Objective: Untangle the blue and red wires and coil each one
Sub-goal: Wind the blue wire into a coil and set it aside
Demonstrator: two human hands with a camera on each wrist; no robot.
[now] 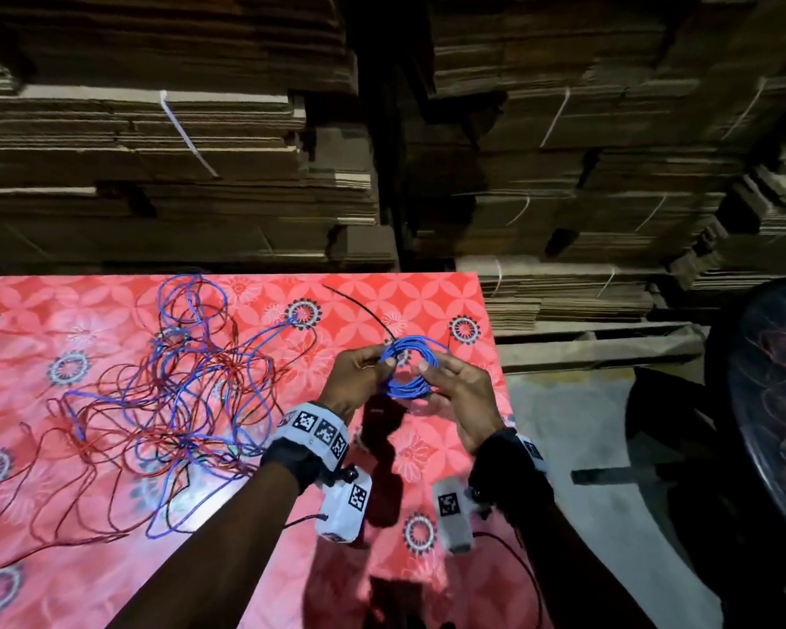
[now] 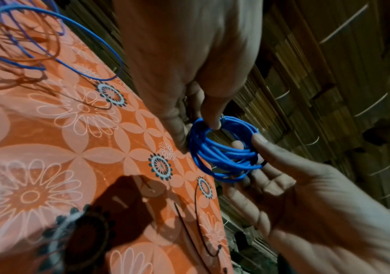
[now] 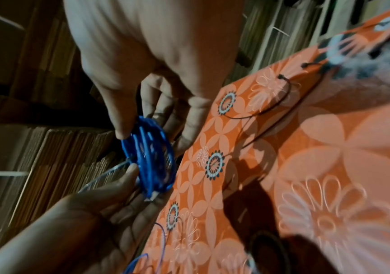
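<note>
Head view: blue coil (image 1: 407,367) between both grips.

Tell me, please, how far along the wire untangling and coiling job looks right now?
Done: one blue coil is wound. In hand: the left hand and right hand both pinch it above the table. Left: the tangled pile of blue and red wire still needs separating and coiling.

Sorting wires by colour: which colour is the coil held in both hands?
Blue; the coil shows best in the left wrist view.

blue coil (image 1: 408,368), red floral tablecloth (image 1: 110,560)
</note>
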